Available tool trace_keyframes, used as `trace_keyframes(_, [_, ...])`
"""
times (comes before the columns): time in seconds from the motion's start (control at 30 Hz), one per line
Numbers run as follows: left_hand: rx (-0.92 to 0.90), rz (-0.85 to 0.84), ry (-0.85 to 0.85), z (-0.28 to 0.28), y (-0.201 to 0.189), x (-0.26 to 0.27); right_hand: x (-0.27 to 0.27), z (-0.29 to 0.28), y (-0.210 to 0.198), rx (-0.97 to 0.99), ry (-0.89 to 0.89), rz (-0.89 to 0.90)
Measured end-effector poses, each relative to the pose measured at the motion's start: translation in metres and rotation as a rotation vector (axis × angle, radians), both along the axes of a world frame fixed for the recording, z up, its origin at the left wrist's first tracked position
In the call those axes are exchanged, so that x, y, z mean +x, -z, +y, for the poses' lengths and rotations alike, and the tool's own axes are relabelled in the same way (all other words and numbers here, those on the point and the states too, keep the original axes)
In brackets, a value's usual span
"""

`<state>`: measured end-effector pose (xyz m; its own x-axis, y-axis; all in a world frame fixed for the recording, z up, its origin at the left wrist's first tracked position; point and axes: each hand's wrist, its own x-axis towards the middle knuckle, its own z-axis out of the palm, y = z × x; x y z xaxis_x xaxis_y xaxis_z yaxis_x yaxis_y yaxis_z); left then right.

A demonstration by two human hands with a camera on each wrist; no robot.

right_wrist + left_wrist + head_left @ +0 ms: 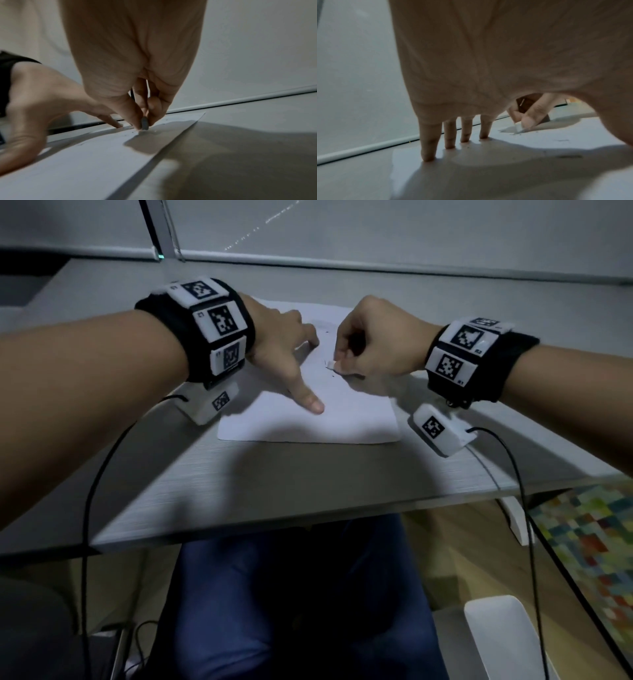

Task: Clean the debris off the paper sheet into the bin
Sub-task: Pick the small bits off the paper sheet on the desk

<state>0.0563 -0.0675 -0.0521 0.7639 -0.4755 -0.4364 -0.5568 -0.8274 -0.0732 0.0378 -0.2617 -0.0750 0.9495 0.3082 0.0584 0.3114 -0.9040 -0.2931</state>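
Pinching an eraser (pixel 331 365), right hand (pixel 373 337); left hand (pixel 281 344) spread flat on paper sheet (pixel 308 422).

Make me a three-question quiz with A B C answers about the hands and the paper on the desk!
1. Where is the bin? A on the desk; B on the floor, right of the person; C on the paper
2. What colour is the paper sheet? A white; B red; C green
3. What is the right hand doing? A lying flat; B pinching a small eraser; C hanging idle

Answers: 1 B, the head view shows it below the desk edge. 2 A, plainly white. 3 B, its fingertips grip the eraser against the paper.
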Motion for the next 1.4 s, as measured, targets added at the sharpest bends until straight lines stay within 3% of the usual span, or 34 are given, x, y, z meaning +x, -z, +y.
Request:
trace_keyframes(0.13, [0.055, -0.001, 0.014, -0.002, 0.003, -0.003, 0.003, 0.003, 0.000, -0.042, 0.017, -0.049])
trace_keyframes(0.33, [0.020, -0.010, 0.021, 0.000, 0.010, 0.002, -0.017, 0.014, -0.003, -0.049, -0.140, 0.039])
trace_keyframes(0.57, [0.032, 0.018, -0.020, -0.002, 0.006, 0.000, 0.001, 0.003, -0.005, -0.077, -0.010, -0.023])
trace_keyframes(0.73, [0.024, 0.001, 0.010, 0.000, 0.009, 0.001, -0.023, 0.017, -0.001, -0.034, -0.179, 0.024])
trace_keyframes(1.0, [-0.204, 0.075, -0.024, 0.025, 0.000, 0.010, 0.004, -0.003, -0.008, 0.016, -0.054, 0.008])
trace_keyframes(1.4, [-0.035, 0.105, -0.092, 0.022, -0.001, 0.022, 0.009, 0.041, 0.007, 0.013, -0.205, -0.014])
